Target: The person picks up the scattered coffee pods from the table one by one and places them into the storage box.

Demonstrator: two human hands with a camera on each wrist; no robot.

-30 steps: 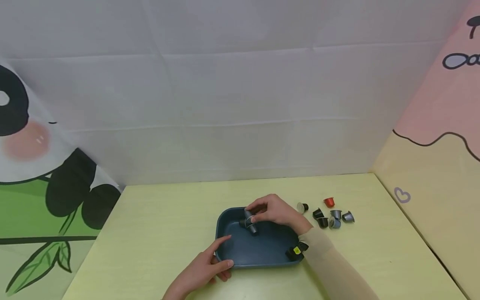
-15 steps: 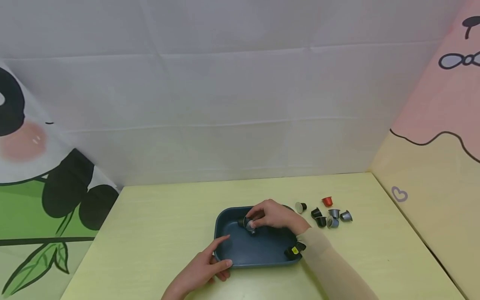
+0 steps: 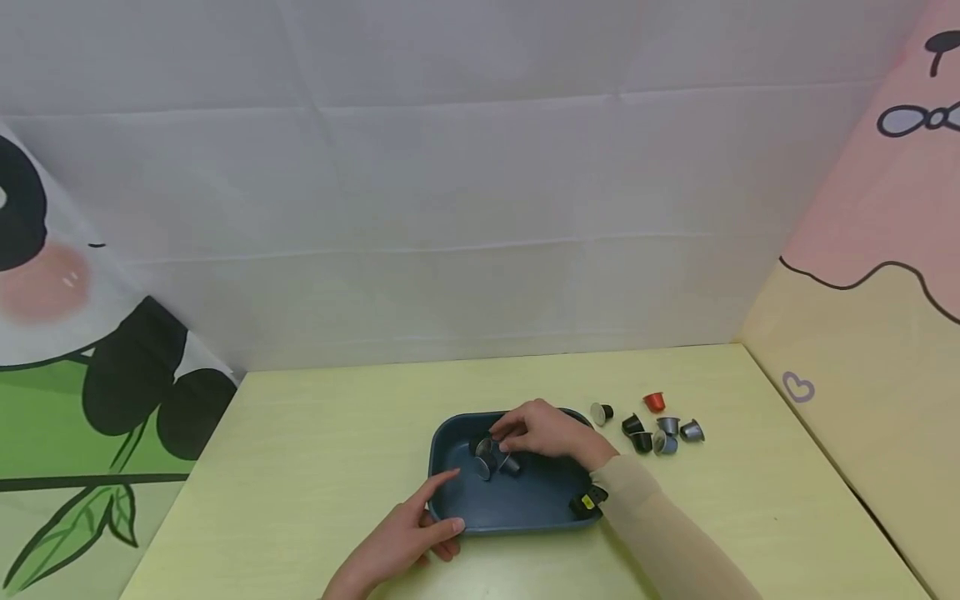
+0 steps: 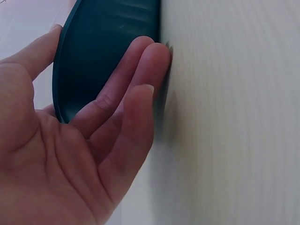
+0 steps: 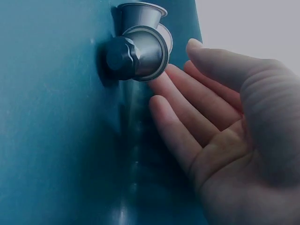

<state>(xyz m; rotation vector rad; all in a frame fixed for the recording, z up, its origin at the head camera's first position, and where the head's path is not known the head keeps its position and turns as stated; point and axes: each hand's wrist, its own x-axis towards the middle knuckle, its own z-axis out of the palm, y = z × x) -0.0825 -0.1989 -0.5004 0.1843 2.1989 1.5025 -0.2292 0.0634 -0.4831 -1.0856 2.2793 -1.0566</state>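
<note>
Several coffee capsules (image 3: 486,467) lie together in the back left of a dark blue tray (image 3: 525,508). Up close in the right wrist view, a capsule with a black end and silver body (image 5: 147,54) overlaps a silver capsule (image 5: 138,16). My right hand (image 3: 542,429) is right beside them; its thumb stands apart from the capsules and its fingers reach behind the nearest one. At the tray's near left corner, my left hand (image 3: 412,533) touches the rim with its thumb, the index finger extends over the edge, and the other fingers rest along the outer wall.
On the pale yellow table (image 3: 337,442), right of the tray, lie a red capsule (image 3: 655,402), a black capsule with a pale lid (image 3: 602,414) and a cluster of black and silver-blue capsules (image 3: 665,443). A white sheet (image 3: 465,208) hangs behind.
My right hand has lowered the grey capsule among the others in the tray and let go of it. The capsules there have shifted apart a little. My left hand stays at the corner.
</note>
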